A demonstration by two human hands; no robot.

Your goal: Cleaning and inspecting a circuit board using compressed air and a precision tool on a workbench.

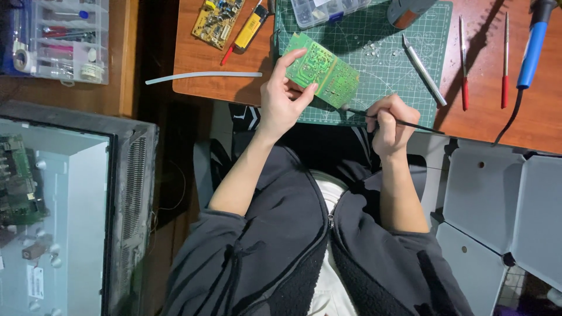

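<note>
Over cutting mat (380,64): left hand (282,99) pinches green circuit board (321,69), light, stiff, fragile; edge-held. Right hand (391,122) grips thin black tool (404,123).

A brown wooden desk (199,58) is carrying a green cutting mat (380,64) across its middle. To the mat's left, a yellow circuit board (218,20) and a yellow tool with a red tip (246,30) are lying near the far edge, and a white stick (202,75) is jutting out past the near left corner. On the mat, a clear parts box (325,10) and metal tweezers (424,70) are resting. To its right, two red-handled files (464,64) are lying beside a blue-handled soldering iron (531,50).
</note>
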